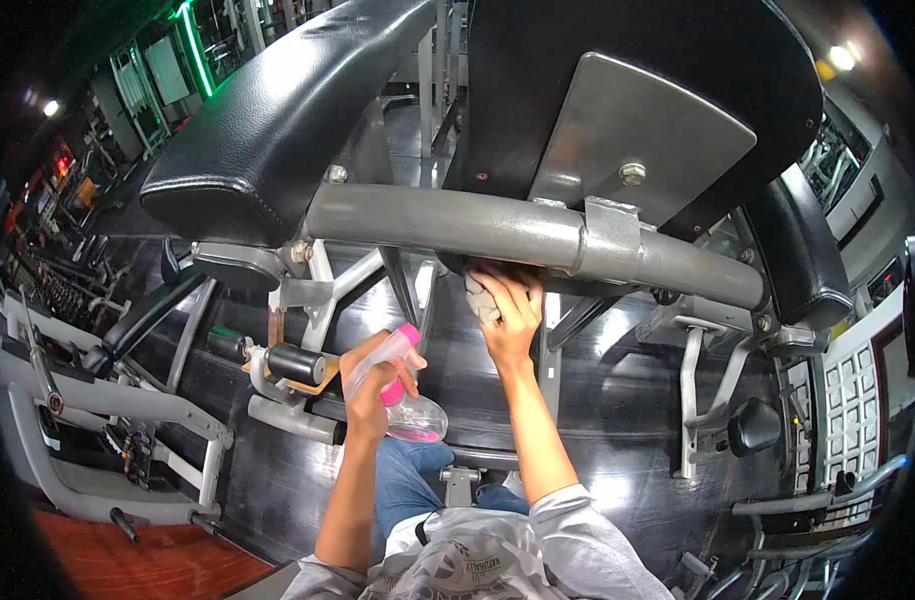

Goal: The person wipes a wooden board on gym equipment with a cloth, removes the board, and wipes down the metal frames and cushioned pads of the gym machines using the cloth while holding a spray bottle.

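My left hand (370,385) is wrapped round a clear spray bottle (418,418) with a pink and white spray head. A little pink shows at the bottom of the bottle. Higher up, my right hand (510,305) grips a pale, crumpled cloth (481,298) just under the thick grey metal tube (448,222) of a gym machine. Part of that hand's fingertips is hidden below the tube. Above the tube stand a black padded backrest (508,90) with a metal plate (628,140) bolted to it, and a black arm pad (298,120) on the left.
A second black pad (798,240) is on the right of the machine. Lower left, a foam roller (296,362) and grey tube frames (108,405) stand close by. A small round pad (754,426) is at the right, over the dark shiny floor (618,440).
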`<state>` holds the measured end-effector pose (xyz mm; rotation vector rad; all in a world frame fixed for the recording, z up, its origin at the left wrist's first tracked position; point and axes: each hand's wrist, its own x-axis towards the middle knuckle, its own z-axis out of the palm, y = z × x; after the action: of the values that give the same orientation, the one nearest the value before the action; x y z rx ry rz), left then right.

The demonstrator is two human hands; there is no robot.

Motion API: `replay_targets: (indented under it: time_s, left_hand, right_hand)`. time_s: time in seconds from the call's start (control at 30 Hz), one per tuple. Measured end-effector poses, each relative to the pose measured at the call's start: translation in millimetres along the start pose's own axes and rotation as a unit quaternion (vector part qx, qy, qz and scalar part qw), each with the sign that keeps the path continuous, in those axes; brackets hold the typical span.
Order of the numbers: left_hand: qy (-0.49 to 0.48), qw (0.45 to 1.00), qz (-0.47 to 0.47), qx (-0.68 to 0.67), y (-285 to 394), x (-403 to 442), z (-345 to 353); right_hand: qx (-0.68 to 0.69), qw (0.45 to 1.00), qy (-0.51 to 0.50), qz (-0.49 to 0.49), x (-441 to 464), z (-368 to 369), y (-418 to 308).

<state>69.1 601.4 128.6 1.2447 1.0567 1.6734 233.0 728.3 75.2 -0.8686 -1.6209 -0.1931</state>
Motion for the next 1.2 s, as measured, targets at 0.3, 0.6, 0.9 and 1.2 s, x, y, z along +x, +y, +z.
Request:
replay_targets:
  time_s: [0.3,0.6,0.9,1.2]
  left_hand:
    - [0.011,1.000,0.014,0.011,6,-5,0]
    - [0.042,0.998,0.047,0.023,39,-23,-2]
    - [0.152,0.980,0.099,0.087,81,-53,-18]
    - [0.225,0.965,0.095,0.095,107,-56,-30]
  right_hand:
    - [0.081,0.959,0.045,0.266,-54,-41,15]
    - [0.383,0.801,0.057,0.457,-25,-73,-40]
    - [0.568,0.622,0.004,0.539,6,-101,-77]
    - [0.615,0.656,-0.147,0.412,27,-98,-89]
